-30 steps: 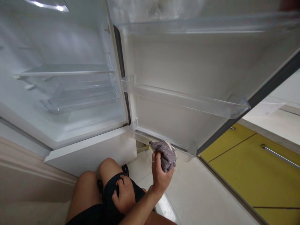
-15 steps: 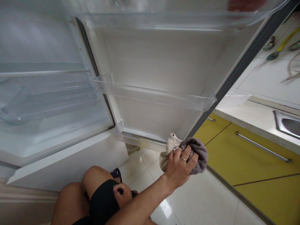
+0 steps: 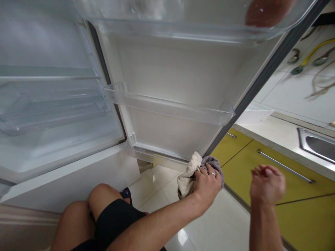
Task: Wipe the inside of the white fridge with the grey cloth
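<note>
My left hand [image 3: 208, 181], a ring on one finger, is closed round a bunched cloth [image 3: 188, 177], beige on one part and grey-brown on another. Whether this is one cloth or two I cannot tell. The cloth is at the lower outer corner of the open fridge door [image 3: 167, 136], against or very close to the bottom door shelf [image 3: 157, 157]. On the right, in front of the yellow drawers, my right hand [image 3: 268, 184] is raised, blurred, its fingers curled with nothing visible in them.
Clear plastic door shelves, the middle one [image 3: 170, 108] included, cross the door. The fridge interior [image 3: 52, 139] lies open on the left. Yellow drawers [image 3: 246, 170], a counter [image 3: 277, 132] and a sink [image 3: 319, 143] stand right. My bent knees [image 3: 102, 198] are below.
My right hand has left my lap and come up on the right. My left hand has shifted slightly, still holding the cloth, whose beige part now shows more. The view has moved a little.
</note>
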